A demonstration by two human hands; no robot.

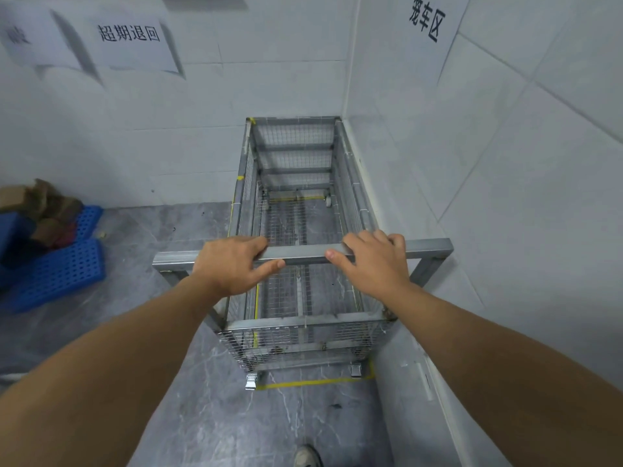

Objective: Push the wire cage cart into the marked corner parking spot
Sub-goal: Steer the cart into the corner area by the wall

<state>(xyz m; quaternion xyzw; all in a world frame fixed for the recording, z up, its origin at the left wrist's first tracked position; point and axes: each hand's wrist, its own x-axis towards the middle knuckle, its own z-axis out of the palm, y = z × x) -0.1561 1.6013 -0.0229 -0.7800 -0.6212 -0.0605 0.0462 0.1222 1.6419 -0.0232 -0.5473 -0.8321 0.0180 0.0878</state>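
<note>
Against the corner walls, wire cage cart (296,230) sits within yellow floor tape (313,382). Left hand (232,264) and right hand (374,261) curl fingers over handle bar (300,254), steering squarely.

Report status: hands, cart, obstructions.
Both hands, left and right, on the handle bar. Cart in the corner, over the yellow tape. Nothing blocking.
</note>
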